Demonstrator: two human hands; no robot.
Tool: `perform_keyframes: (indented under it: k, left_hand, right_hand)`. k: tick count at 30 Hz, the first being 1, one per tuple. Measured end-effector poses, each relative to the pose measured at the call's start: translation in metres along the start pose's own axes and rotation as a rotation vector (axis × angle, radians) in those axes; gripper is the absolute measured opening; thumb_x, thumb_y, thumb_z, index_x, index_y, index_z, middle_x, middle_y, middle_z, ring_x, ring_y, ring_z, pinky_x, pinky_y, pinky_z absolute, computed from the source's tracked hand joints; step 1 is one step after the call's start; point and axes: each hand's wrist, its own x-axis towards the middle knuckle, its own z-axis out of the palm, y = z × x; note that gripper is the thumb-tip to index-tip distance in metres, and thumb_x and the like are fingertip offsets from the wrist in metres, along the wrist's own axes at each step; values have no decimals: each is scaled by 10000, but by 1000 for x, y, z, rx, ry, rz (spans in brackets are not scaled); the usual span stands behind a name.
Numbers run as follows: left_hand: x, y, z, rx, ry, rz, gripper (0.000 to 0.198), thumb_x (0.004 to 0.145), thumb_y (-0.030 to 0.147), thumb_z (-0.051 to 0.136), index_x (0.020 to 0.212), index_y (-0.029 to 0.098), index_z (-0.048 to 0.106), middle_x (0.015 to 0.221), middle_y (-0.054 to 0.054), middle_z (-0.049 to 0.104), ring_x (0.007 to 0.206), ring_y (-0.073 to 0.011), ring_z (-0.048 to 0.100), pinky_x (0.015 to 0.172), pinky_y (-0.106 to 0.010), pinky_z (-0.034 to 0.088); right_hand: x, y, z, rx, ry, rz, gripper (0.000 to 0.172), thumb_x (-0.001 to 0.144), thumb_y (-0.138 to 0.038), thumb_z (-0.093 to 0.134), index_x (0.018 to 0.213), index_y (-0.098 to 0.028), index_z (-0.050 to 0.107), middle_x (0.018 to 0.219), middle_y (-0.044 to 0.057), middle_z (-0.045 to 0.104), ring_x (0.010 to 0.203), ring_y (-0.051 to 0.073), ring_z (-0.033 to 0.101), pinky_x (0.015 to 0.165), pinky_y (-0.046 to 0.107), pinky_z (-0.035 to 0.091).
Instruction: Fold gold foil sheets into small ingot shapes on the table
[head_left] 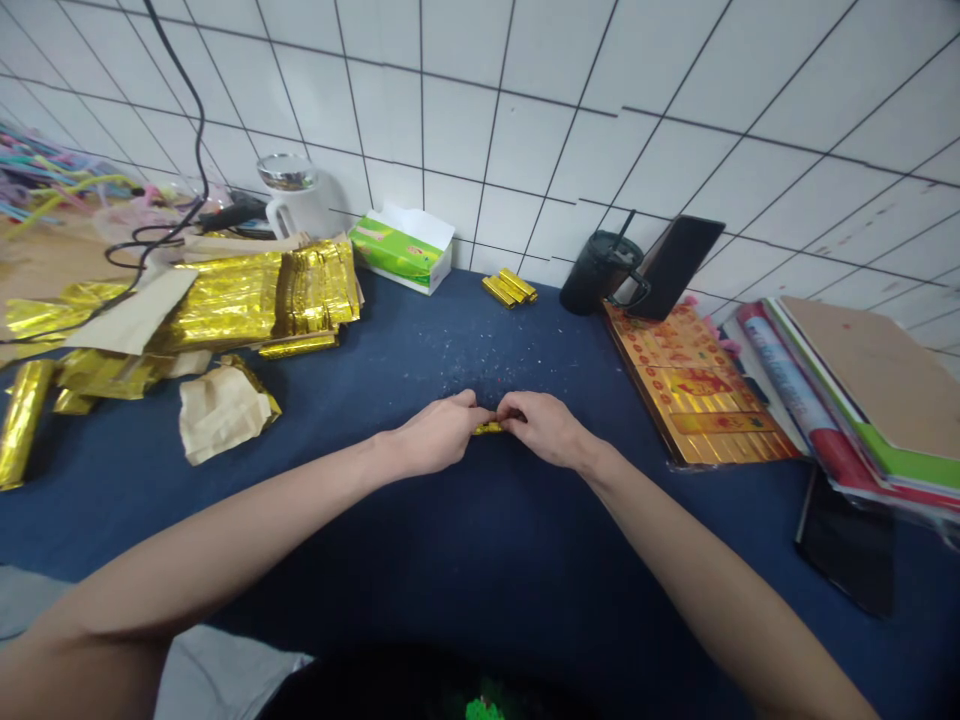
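Note:
A small piece of gold foil paper point(489, 428) lies low over the dark blue tabletop point(480, 530), pinched between both hands. My left hand point(439, 432) grips its left end with the fingers closed. On its right end, my right hand point(547, 427) has thumb and fingers pressed together. Most of the foil piece is hidden by the fingers. Beyond the hands, small gold rolls point(510, 288) rest together near the wall. To the left is a large heap of gold foil sheets point(232, 300), with a crumpled foil piece point(225, 410), its pale backing up, in front of it.
A green tissue pack point(401, 250), a white mug point(296, 205) and a black cable point(199, 130) are at the back left. Toward the right are a black tumbler point(600, 270), a propped phone point(675, 265), orange-gold packets point(697, 390), stacked folders point(885, 380) and a dark phone point(844, 545).

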Motion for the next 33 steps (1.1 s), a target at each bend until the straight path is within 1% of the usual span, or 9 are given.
perform_keyframes:
  k: [3, 11, 13, 16, 18, 21, 24, 29, 33]
  left_hand:
    - [2, -1, 1, -7, -1, -16, 374, 822, 75, 348, 1117, 196, 544, 796, -28, 454, 676, -129, 530, 636, -247, 428]
    - [4, -2, 2, 51, 6, -76, 321, 802, 102, 379, 1070, 206, 522, 862, -36, 451, 641, -128, 545, 625, -265, 439]
    - [4, -2, 0, 66, 0, -98, 319, 799, 114, 388, 1079, 213, 504, 886, -38, 455, 641, -130, 556, 626, -269, 445]
    - [6, -2, -2, 82, -19, -162, 297, 805, 155, 416, 1094, 202, 467, 921, -46, 474, 658, -142, 576, 634, -279, 454]
    - [7, -2, -4, 85, -38, -210, 268, 804, 188, 447, 1072, 186, 454, 944, -55, 494, 703, -164, 591, 644, -288, 459]
    - [10, -2, -6, 84, -59, -242, 219, 793, 212, 482, 1007, 174, 457, 943, -59, 525, 773, -196, 596, 657, -297, 463]
    - [11, -2, -8, 88, -64, -243, 160, 784, 216, 492, 936, 168, 472, 902, -56, 545, 784, -200, 594, 654, -290, 462]
    - [7, -3, -7, 91, -41, -188, 64, 804, 190, 446, 859, 184, 478, 874, -36, 537, 754, -169, 582, 642, -267, 447]
    - [2, -5, -2, 83, 24, -101, 95, 792, 125, 410, 840, 189, 462, 838, -23, 526, 753, -164, 569, 635, -262, 435]
  right_hand:
    - [3, -1, -2, 2, -28, 18, 145, 758, -114, 500, 776, -207, 610, 718, -21, 642, 653, 123, 575, 595, 229, 389]
    - [15, 0, -8, -59, -120, 23, 103, 717, -116, 536, 716, -207, 585, 676, -22, 625, 629, 126, 560, 547, 220, 344]
    - [16, -1, -10, -80, -137, 21, 102, 715, -120, 540, 751, -209, 572, 690, -23, 622, 640, 127, 560, 546, 220, 341]
    - [15, -4, -11, -127, -148, 28, 172, 721, -124, 536, 866, -216, 545, 710, -17, 616, 652, 140, 559, 548, 232, 333]
    - [15, -5, -12, -164, -150, 38, 207, 727, -137, 536, 917, -219, 525, 722, -8, 611, 664, 154, 557, 538, 243, 317]
    - [14, -6, -12, -209, -144, 49, 144, 739, -178, 545, 873, -223, 518, 774, 5, 600, 709, 167, 556, 531, 249, 299]
    - [11, -6, -11, -240, -135, 47, 59, 753, -219, 548, 796, -218, 509, 802, 9, 566, 715, 159, 546, 530, 250, 293]
    - [3, -12, -11, -270, -100, 22, 43, 776, -189, 515, 787, -212, 480, 816, 4, 521, 717, 144, 518, 552, 249, 293]
    - [0, -14, -9, -271, -43, 3, 51, 790, -165, 503, 782, -206, 474, 794, 3, 513, 726, 145, 500, 572, 253, 292]
